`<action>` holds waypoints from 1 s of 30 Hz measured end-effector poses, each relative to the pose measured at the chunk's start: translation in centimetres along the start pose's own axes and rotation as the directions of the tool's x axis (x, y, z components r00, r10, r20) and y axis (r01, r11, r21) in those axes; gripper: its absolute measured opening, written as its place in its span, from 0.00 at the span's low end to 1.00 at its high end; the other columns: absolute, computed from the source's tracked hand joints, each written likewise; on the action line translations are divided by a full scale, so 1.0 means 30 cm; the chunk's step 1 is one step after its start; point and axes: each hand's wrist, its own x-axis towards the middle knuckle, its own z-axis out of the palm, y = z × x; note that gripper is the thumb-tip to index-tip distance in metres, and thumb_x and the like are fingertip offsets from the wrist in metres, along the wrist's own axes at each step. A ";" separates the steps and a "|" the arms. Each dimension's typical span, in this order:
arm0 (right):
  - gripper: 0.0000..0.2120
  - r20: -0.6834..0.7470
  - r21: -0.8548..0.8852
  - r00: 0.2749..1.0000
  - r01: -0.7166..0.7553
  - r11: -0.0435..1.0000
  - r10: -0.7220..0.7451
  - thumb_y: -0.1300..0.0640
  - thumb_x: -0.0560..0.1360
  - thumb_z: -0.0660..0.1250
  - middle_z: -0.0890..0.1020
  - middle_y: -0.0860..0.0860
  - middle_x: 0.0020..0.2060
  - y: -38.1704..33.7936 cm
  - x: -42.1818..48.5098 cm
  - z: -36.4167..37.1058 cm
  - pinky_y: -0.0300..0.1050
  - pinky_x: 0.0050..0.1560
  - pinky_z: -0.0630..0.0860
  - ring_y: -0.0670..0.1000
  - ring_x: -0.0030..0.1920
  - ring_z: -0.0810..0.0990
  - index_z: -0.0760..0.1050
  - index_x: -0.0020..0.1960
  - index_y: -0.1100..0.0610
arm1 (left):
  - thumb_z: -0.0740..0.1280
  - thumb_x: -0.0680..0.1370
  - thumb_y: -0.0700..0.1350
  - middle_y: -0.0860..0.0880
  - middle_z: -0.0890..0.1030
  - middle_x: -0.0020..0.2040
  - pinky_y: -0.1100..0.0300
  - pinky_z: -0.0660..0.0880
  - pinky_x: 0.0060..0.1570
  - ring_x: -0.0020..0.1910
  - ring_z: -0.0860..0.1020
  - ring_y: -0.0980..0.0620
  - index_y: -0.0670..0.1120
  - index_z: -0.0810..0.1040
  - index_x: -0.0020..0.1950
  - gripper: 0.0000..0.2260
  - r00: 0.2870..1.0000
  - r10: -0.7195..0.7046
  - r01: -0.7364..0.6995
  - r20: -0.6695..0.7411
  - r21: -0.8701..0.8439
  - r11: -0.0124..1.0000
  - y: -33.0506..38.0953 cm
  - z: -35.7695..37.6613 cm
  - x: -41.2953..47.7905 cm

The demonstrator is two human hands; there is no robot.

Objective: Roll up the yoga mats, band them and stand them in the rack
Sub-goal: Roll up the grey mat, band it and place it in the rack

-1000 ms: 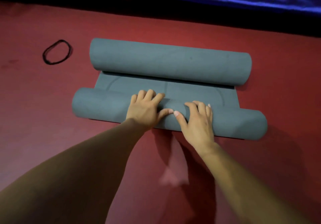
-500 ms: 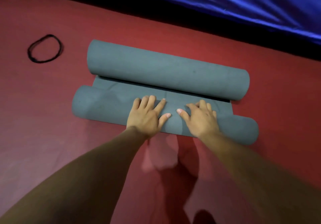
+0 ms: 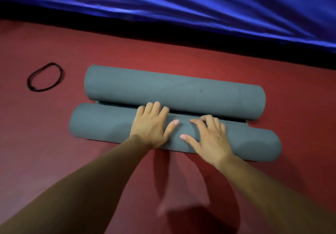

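Yoga mat sits under both palms. The left hand and right hand press it with straight, spread fingers, gripping nothing. The gap to the far roll beyond the fingertips has just nearly closed — rolling looks almost done; the band lies well left of the fingers.

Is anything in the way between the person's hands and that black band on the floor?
Nothing visible. The black band lies alone on the red floor, off to the left. The left hand and right hand press on the near roll; only that roll's left end and bare floor lie between.
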 end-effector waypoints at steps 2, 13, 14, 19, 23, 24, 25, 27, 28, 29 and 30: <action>0.34 0.044 0.003 0.999 0.007 1.000 -0.008 0.27 0.74 0.54 0.75 0.49 0.54 0.007 0.029 -0.002 0.55 0.58 0.71 0.55 0.56 0.74 0.77 0.64 0.50 | 0.55 0.80 0.64 0.45 0.74 0.48 0.47 0.67 0.47 0.46 0.72 0.41 0.44 0.77 0.56 0.25 0.997 0.066 -0.065 0.039 -0.022 0.998 -0.009 0.001 -0.014; 0.31 -0.045 -0.036 0.991 -0.126 0.991 0.125 0.32 0.76 0.53 0.77 0.54 0.57 0.000 0.139 0.016 0.57 0.56 0.73 0.59 0.57 0.76 0.78 0.62 0.54 | 0.58 0.81 0.55 0.39 0.77 0.62 0.47 0.69 0.53 0.55 0.76 0.39 0.44 0.79 0.51 0.17 0.997 0.069 -0.069 0.032 0.007 0.998 -0.012 0.029 0.083; 0.32 -0.022 -0.044 0.993 -0.113 0.993 0.112 0.32 0.77 0.52 0.77 0.54 0.59 0.001 0.143 0.017 0.57 0.58 0.73 0.59 0.59 0.76 0.78 0.64 0.55 | 0.57 0.80 0.55 0.39 0.78 0.62 0.47 0.69 0.53 0.55 0.76 0.39 0.44 0.79 0.50 0.17 0.998 0.061 -0.061 0.033 -0.006 0.998 -0.009 0.032 0.086; 0.38 0.111 -0.079 0.986 -0.115 0.990 0.123 0.30 0.78 0.44 0.64 0.52 0.78 0.009 0.176 0.005 0.56 0.72 0.62 0.55 0.76 0.62 0.63 0.79 0.52 | 0.56 0.80 0.55 0.39 0.77 0.63 0.46 0.66 0.57 0.58 0.76 0.39 0.43 0.78 0.51 0.18 0.997 0.039 -0.036 0.062 -0.060 0.998 -0.018 0.042 0.106; 0.38 0.273 -0.053 0.947 -0.161 0.985 0.170 0.28 0.79 0.46 0.44 0.48 0.82 0.016 0.261 -0.019 0.56 0.77 0.52 0.53 0.81 0.45 0.51 0.82 0.48 | 0.54 0.79 0.57 0.39 0.77 0.59 0.45 0.65 0.57 0.56 0.75 0.39 0.44 0.77 0.50 0.20 0.989 0.017 -0.013 0.146 -0.030 0.999 -0.027 0.043 0.155; 0.39 0.295 -0.049 0.938 -0.172 0.984 0.179 0.28 0.78 0.46 0.43 0.49 0.82 0.013 0.283 -0.023 0.56 0.77 0.51 0.53 0.81 0.44 0.50 0.82 0.48 | 0.53 0.79 0.58 0.40 0.77 0.59 0.45 0.64 0.59 0.56 0.75 0.39 0.44 0.77 0.50 0.21 0.985 0.011 -0.009 0.173 -0.015 1.000 -0.030 0.043 0.172; 0.39 0.300 -0.038 0.936 -0.183 0.982 0.186 0.28 0.78 0.47 0.45 0.51 0.82 0.012 0.304 -0.024 0.57 0.77 0.52 0.54 0.81 0.45 0.51 0.82 0.49 | 0.51 0.78 0.59 0.41 0.77 0.59 0.45 0.62 0.62 0.57 0.75 0.40 0.45 0.77 0.52 0.22 0.980 0.001 -0.001 0.201 0.001 1.000 -0.034 0.041 0.191; 0.39 0.268 0.002 0.944 -0.201 0.980 0.193 0.27 0.77 0.50 0.53 0.56 0.77 0.017 0.338 -0.023 0.57 0.76 0.54 0.56 0.80 0.51 0.54 0.81 0.49 | 0.49 0.77 0.61 0.44 0.77 0.61 0.46 0.59 0.67 0.61 0.74 0.41 0.45 0.76 0.57 0.26 0.971 -0.032 0.029 0.239 0.016 0.999 -0.044 0.042 0.227; 0.39 0.257 0.011 0.947 -0.203 0.979 0.193 0.27 0.77 0.50 0.56 0.56 0.75 0.023 0.353 -0.022 0.57 0.76 0.54 0.56 0.79 0.53 0.55 0.80 0.49 | 0.48 0.77 0.61 0.44 0.76 0.64 0.46 0.57 0.69 0.64 0.73 0.42 0.45 0.75 0.60 0.27 0.967 -0.050 0.048 0.251 0.012 0.999 -0.049 0.044 0.240; 0.39 0.259 0.008 0.946 -0.202 0.979 0.193 0.27 0.77 0.50 0.57 0.55 0.74 0.029 0.369 -0.022 0.57 0.76 0.53 0.56 0.79 0.52 0.55 0.80 0.49 | 0.47 0.77 0.62 0.44 0.74 0.69 0.45 0.54 0.71 0.69 0.71 0.42 0.45 0.74 0.64 0.29 0.961 -0.063 0.065 0.269 0.000 0.998 -0.053 0.046 0.253; 0.40 0.272 -0.004 0.943 -0.197 0.980 0.191 0.27 0.77 0.48 0.56 0.55 0.76 0.035 0.383 -0.023 0.57 0.77 0.50 0.56 0.80 0.49 0.54 0.81 0.49 | 0.47 0.77 0.62 0.44 0.69 0.75 0.45 0.52 0.73 0.74 0.67 0.42 0.46 0.71 0.69 0.30 0.952 -0.073 0.080 0.298 -0.014 0.997 -0.056 0.049 0.262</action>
